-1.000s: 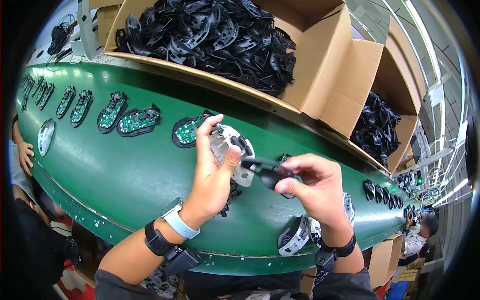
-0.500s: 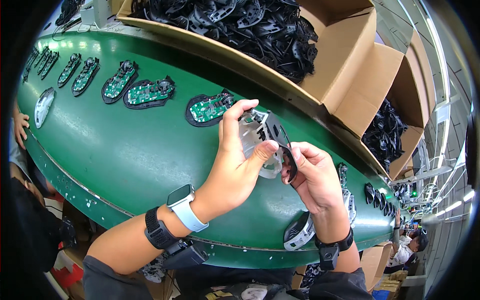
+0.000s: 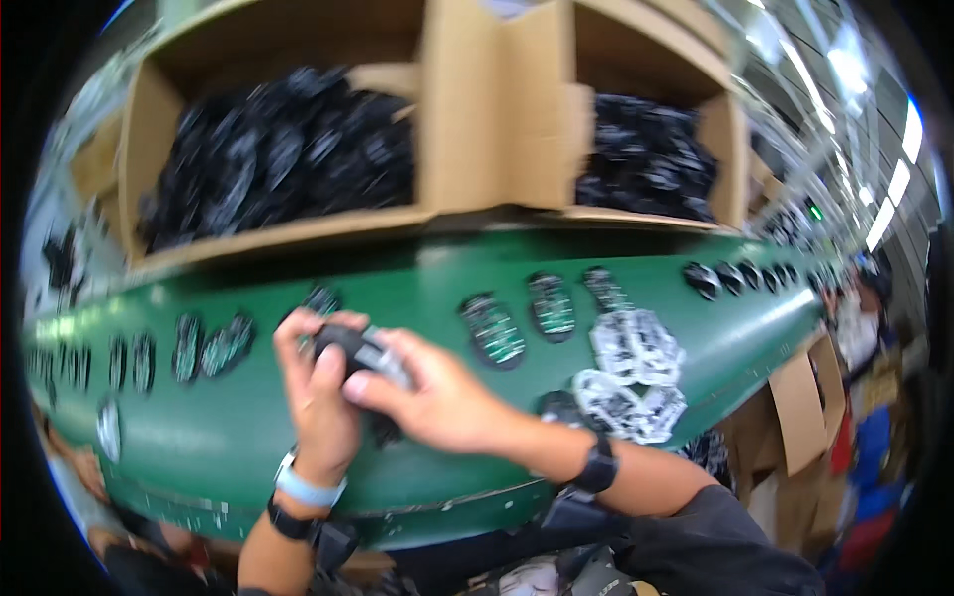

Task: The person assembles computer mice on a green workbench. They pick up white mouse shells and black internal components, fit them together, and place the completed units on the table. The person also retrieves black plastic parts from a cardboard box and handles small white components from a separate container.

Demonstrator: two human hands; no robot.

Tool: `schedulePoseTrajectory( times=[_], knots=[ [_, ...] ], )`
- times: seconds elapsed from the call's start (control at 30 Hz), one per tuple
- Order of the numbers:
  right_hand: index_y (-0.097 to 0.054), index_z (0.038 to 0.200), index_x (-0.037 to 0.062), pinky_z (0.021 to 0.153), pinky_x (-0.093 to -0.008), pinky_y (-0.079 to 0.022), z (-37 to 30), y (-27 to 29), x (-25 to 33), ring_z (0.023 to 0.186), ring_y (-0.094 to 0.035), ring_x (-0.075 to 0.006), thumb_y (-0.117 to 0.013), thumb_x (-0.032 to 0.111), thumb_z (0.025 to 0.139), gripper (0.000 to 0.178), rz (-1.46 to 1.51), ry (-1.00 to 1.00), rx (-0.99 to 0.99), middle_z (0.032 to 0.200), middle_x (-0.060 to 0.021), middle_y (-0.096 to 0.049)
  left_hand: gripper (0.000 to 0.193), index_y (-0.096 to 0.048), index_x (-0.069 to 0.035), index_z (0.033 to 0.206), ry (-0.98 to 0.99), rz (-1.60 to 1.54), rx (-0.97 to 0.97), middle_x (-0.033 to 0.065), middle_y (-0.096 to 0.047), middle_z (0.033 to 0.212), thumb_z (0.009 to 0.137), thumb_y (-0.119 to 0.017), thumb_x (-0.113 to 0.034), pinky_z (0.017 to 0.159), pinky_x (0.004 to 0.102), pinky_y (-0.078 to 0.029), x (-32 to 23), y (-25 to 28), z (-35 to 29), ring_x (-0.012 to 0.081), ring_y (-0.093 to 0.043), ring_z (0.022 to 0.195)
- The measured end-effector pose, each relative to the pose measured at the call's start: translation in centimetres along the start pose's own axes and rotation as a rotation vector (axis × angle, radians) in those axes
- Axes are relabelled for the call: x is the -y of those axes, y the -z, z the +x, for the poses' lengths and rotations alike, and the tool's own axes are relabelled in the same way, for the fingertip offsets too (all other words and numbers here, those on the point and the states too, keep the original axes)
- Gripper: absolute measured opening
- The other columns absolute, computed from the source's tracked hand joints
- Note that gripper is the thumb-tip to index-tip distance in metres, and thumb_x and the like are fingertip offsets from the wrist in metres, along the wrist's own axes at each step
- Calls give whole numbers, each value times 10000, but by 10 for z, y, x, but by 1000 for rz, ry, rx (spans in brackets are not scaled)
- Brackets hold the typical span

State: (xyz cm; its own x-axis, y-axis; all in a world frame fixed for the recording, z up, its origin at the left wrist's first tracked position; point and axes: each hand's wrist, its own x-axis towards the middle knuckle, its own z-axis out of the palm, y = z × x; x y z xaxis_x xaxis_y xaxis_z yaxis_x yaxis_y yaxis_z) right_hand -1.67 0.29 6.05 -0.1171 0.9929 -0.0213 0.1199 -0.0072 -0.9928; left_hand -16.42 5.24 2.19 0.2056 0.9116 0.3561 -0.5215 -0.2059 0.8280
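Both my hands grip one rounded plastic shell [image 3: 344, 341], dark on the left and grey toward the right. Motion blur hides its finer detail. My left hand [image 3: 323, 412] wraps its left side, thumb on the front. From the right, my right hand [image 3: 447, 397] closes on its grey end with thumb and fingers. Something dark shows just under the hands, too blurred to name. Just beyond my left fingers lies a green circuit-board assembly [image 3: 320, 300].
More board assemblies [image 3: 492, 331] lie along the green table [image 3: 229, 417]. Pale shells [image 3: 636, 348] cluster at right, black parts [image 3: 701, 280] beyond. Cardboard boxes [image 3: 497, 109] of black parts stand behind. Another person's hand [image 3: 87, 472] is at the left edge.
The view has swung to the right. Earlier my hands held a translucent shell and a black trim piece; now the held shell shows a dark face, and both hands grip it closely.
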Motion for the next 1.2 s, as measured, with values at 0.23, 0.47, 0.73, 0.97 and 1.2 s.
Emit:
schedulePoseTrajectory(
  times=[0.23, 0.47, 0.73, 0.97, 1.2],
  knots=[
    [-572, 1374, -37, 905, -368, -529, -102, 88, 11, 1040, -662, -281, -803, 422, 925, 682, -176, 260, -76, 1135, -178, -673, 558, -477, -106, 1177, 44, 42, 83, 214, -662, 1219, 824, -895, -217, 1036, 423, -521, -18, -103, -44, 281, -657, 1146],
    [-738, 1146, -18, 674, -355, -552, -208, 146, -9, 766, -728, -268, -891, 469, 808, 612, -277, 314, -289, 892, -152, -739, 607, -511, -110, 1224, 162, -12, 92, 218, -679, 1220, 786, -918, -217, 1018, 420, -541, 18, -185, -120, 305, -674, 1146],
    [-758, 1013, 17, 795, -460, -579, -128, 275, 14, 883, -731, -399, -787, 495, 888, 495, -620, 446, -412, 933, -205, -744, 483, -382, -101, 1485, 410, -389, 87, 197, -494, 1548, 1092, -574, -306, 1120, 531, -490, 62, -226, -42, 344, -573, 1326],
    [-798, 980, 57, 875, -485, -597, 57, 453, -20, 954, -742, -396, -802, 230, 807, 245, -1496, -62, -261, 986, -189, -772, 496, -417, -187, 1562, 615, -664, 37, 182, -486, 1540, 1149, -300, -437, 1085, 688, -466, 93, -219, -1, 470, -532, 1342],
    [-806, 1018, 62, 908, -501, -580, 81, 471, -53, 954, -727, -410, -760, 268, 868, 259, -1434, 133, -371, 958, -207, -766, 690, -393, -157, 1560, 583, -478, 21, 173, -595, 1363, 944, -698, -212, 842, 521, -629, 102, -193, 0, 381, -670, 1083]
  ],
)
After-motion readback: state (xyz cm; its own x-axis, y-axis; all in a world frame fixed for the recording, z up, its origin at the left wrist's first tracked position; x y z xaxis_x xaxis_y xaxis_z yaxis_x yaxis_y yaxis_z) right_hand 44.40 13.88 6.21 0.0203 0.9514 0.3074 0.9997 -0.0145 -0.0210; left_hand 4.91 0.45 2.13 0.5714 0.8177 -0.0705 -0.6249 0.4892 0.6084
